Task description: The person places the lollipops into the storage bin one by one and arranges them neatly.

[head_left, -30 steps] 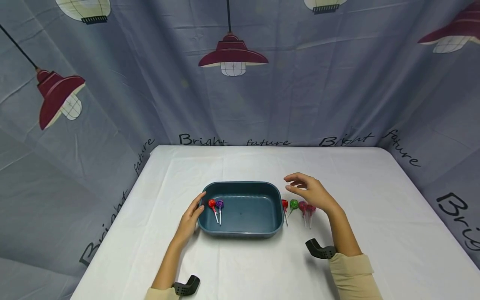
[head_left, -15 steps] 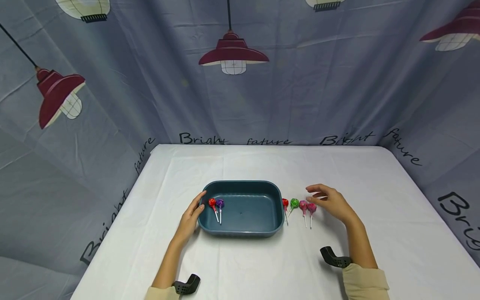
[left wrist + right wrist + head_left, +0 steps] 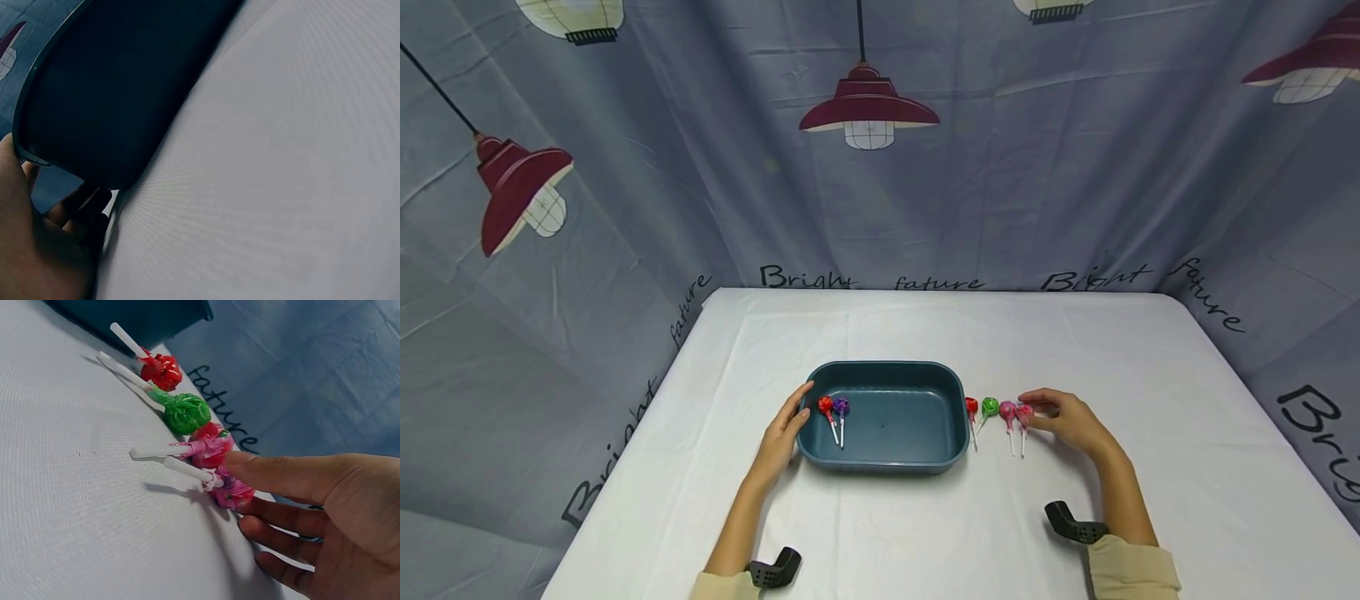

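A dark teal rectangular bin (image 3: 883,468) stands on the white table. My left hand (image 3: 772,446) rests against its left end with relaxed fingers; in the left wrist view the thumb touches the rim. Inside the bin, at the left, lie a red lollipop (image 3: 826,405) and a purple lollipop (image 3: 841,406). To the bin's right lie a red lollipop (image 3: 972,406), a green lollipop (image 3: 990,407) and a pink lollipop (image 3: 1007,412) in a row. At the row's right end, my right hand (image 3: 356,512) pinches another pink lollipop (image 3: 232,492) by its wrapped head, thumb in front and fingers behind.
The white-covered table (image 3: 910,533) reaches back to a grey-blue curtain (image 3: 1000,192) printed with lamps and lettering. Black wrist mounts (image 3: 1075,525) are worn on both forearms.
My right hand has moved right, away from the bin, then come down to the rightmost pink lollipop and taken hold of its head. My left hand has stayed at the bin's left end.
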### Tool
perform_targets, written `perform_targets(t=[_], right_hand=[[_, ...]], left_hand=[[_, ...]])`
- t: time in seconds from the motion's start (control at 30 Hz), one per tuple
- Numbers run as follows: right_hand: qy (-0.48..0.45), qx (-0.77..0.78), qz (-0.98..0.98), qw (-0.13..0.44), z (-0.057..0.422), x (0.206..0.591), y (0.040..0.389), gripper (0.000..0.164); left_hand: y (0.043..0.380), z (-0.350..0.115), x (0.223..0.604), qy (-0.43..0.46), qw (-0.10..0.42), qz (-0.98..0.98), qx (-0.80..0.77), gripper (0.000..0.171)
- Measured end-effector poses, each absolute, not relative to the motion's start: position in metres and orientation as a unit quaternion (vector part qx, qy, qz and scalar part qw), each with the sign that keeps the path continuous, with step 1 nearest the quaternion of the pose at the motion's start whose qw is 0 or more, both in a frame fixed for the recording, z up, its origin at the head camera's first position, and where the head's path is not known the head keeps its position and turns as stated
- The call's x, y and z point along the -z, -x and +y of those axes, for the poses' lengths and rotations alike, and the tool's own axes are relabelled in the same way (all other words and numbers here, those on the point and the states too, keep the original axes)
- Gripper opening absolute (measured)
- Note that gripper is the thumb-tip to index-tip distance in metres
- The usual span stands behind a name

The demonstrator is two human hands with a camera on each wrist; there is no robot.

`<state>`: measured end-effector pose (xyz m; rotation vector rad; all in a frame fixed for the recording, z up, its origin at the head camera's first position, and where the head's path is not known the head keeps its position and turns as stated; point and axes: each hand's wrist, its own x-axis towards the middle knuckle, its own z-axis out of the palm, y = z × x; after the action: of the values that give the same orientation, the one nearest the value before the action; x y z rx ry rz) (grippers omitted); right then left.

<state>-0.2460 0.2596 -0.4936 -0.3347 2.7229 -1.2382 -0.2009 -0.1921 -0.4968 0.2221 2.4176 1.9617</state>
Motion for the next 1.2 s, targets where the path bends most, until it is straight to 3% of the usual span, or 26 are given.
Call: perform_targets(t=[0.4,0.6,1.2], right_hand=[[0.099,0.402,0.908,0.065,0.258,0.498,0.247,0.031],[0.085,0.392,0.914,0.062,0.259,0.498,0.245,0.028],[0.139,0.455,0.879,0.023,0.253,0.474,0.245,0.034]], left_hand=[[0.207,-0.195,0.511,-0.067,0.009,0.769,-0.635,0.043],[0.214,-0.197,0.527,-0.084,-0.019,0.773,-0.628,0.043],[0.215,-0.198,0.528,-0.080,-0.027,0.777,-0.623,0.041]])
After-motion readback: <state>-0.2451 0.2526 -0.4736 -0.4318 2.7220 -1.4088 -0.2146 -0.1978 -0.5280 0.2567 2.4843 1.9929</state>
